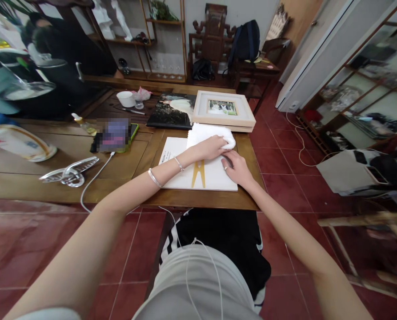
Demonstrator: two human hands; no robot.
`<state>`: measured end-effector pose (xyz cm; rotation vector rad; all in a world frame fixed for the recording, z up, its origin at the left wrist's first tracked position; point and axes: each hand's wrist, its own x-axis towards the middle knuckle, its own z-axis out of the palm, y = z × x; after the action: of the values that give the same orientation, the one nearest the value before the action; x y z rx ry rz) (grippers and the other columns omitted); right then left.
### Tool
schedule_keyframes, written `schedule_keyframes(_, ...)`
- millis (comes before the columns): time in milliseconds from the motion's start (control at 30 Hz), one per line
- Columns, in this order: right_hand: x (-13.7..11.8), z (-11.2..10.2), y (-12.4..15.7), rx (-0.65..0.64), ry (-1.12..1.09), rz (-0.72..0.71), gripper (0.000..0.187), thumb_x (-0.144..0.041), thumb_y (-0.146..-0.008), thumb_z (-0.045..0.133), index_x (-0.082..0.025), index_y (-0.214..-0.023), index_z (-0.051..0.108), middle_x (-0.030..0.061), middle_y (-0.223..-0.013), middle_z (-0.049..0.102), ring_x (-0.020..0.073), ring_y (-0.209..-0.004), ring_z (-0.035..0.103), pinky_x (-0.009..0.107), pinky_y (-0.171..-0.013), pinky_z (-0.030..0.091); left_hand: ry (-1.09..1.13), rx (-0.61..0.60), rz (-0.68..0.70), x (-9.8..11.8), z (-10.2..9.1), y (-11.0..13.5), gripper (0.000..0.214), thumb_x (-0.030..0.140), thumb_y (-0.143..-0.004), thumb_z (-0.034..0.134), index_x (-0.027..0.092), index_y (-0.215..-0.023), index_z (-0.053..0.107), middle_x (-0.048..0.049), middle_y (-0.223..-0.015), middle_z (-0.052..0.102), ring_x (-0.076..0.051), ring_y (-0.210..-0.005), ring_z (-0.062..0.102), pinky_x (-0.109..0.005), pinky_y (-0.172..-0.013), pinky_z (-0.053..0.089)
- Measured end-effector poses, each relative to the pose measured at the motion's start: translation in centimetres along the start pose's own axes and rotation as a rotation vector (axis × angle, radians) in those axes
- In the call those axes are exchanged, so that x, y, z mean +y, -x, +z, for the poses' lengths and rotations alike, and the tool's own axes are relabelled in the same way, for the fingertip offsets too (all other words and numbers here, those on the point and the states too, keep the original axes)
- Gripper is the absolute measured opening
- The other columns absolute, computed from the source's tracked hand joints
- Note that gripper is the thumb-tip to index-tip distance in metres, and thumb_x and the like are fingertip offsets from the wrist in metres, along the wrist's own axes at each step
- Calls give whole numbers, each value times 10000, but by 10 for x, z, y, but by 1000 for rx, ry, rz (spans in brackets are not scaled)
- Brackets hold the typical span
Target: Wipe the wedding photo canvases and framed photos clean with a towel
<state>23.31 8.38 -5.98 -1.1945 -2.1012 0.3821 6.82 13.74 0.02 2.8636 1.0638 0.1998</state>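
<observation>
A white book or box (185,175) with a gold clothespin design lies on the wooden table (125,155) in front of me. A white cloth (205,132) lies across its far end. My left hand (211,149) presses down on the cloth, fingers curled over it; two bracelets circle that wrist. My right hand (235,168) rests on the book's right edge, fingers bent, touching a small dark spot beneath them.
Behind the book lie a pale framed photo (223,116) and a dark photo print (171,111). To the left are a phone (116,134) with a white cable, a metal clip-like item (70,173), a white cup (126,98) and a plate (21,142). Red tiled floor lies to the right.
</observation>
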Motion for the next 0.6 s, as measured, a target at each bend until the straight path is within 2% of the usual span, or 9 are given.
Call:
schedule_keyframes(100,3,2,0,5,-8,-19,331,-230,-887,482,-197,-1174,644,117,-1248,670,298,-1208,587,504,-1056,456,-96,3,-53,3,4,16,281,150,-986,413,75,-1104,656,-181,-1142,666,-262,-1046,621,-373,-909,465)
schedule_keyframes(200,6,3,0,-1,-13,5,371,-252,-891,487,-168,-1222,632,144,-1320,636,297,-1279,553,503,-1113,412,-184,28,-157,11,10,35,316,54,-939,401,62,-1123,657,-228,-1245,612,-326,-1186,562,-459,-956,457)
schedule_keyframes(367,5,0,-1,27,-132,151,448,-387,-947,434,-196,-1316,602,110,-1395,599,277,-1318,539,485,-1148,384,-354,0,-296,43,14,51,344,56,-935,434,111,-1131,711,-218,-1448,494,-408,-1366,425,-560,-1047,409)
schedule_keyframes(467,2,-4,-1,68,-262,253,520,-499,-966,395,-235,-1384,554,61,-1450,554,255,-1364,497,464,-1169,363,-327,-45,-255,71,12,53,328,112,-961,453,156,-1108,744,-171,-1508,447,-414,-1394,393,-580,-1078,389)
schedule_keyframes(600,-3,-7,-1,84,-355,225,585,-605,-951,384,-251,-1379,569,30,-1479,521,231,-1415,431,422,-1210,300,-319,-54,-133,111,9,68,318,143,-972,465,155,-1120,746,-172,-1488,469,-406,-1369,434,-560,-1068,422)
